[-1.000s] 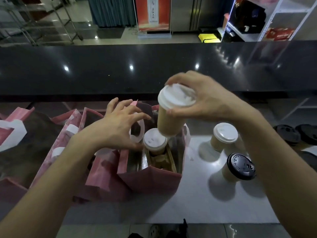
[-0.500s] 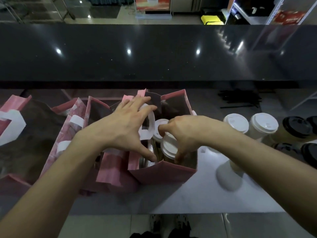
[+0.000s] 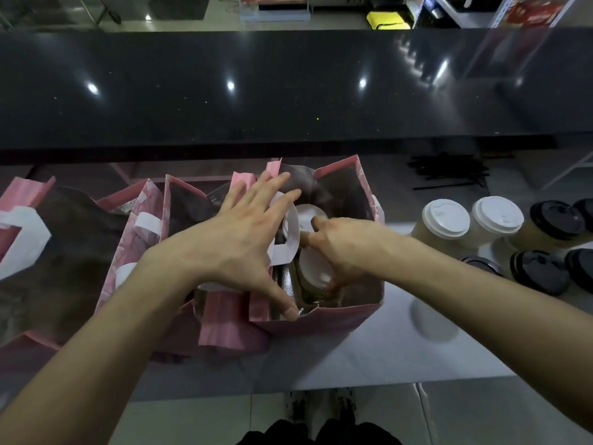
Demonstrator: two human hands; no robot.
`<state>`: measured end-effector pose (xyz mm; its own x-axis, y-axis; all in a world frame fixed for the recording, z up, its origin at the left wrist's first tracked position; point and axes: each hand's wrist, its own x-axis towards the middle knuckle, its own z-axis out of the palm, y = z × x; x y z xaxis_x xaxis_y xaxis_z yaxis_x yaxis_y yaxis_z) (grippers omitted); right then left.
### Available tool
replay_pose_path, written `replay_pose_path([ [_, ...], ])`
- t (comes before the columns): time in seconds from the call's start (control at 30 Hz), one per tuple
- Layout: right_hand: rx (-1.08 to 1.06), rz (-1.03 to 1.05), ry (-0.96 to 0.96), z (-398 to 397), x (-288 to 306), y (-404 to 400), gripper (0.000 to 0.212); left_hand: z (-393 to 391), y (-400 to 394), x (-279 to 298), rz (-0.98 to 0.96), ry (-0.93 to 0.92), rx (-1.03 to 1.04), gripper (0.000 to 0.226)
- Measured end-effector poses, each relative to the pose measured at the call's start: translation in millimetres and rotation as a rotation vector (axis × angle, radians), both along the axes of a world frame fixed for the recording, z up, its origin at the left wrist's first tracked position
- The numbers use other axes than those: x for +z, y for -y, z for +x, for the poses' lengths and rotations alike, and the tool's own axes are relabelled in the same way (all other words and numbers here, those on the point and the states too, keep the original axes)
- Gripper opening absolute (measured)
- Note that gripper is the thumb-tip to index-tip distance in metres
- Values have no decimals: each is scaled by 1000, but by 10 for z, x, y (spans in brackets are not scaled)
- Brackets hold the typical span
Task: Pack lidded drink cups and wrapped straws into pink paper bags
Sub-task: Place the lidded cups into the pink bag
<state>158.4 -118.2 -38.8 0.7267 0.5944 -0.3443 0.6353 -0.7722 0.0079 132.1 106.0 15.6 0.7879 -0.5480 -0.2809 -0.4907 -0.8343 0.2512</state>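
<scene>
right hand point(image 3: 346, 252) gripping cup point(image 3: 316, 268) (in bag point(image 3: 321, 319))

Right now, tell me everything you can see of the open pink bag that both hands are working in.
The open pink bag stands upright on the pale counter, mouth wide. It looks like paper: pink outside, dark inside, with a white handle at its left wall. Two white-lidded cups sit inside, the far cup behind the near cup. The left hand spreads over the left wall and handle, thumb on the front rim. The right hand reaches in, its grip on the near cup. Another pink bag presses against its left side.
</scene>
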Motion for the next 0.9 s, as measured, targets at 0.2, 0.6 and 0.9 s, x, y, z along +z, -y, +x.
replay_pose_path([
  [0.2, 19, -18, -42, -23, -50, -23, 109, 35, -36, 24, -2, -11, 18, 171],
  [0.6, -17, -16, -37, -139, -151, -35, 103, 38, -72, 17, -63, 11, 16, 151],
  [0.9, -305, 455, 425, 364, 648, 292, 45, 38, -29, 111, -24, 75, -1, 138],
])
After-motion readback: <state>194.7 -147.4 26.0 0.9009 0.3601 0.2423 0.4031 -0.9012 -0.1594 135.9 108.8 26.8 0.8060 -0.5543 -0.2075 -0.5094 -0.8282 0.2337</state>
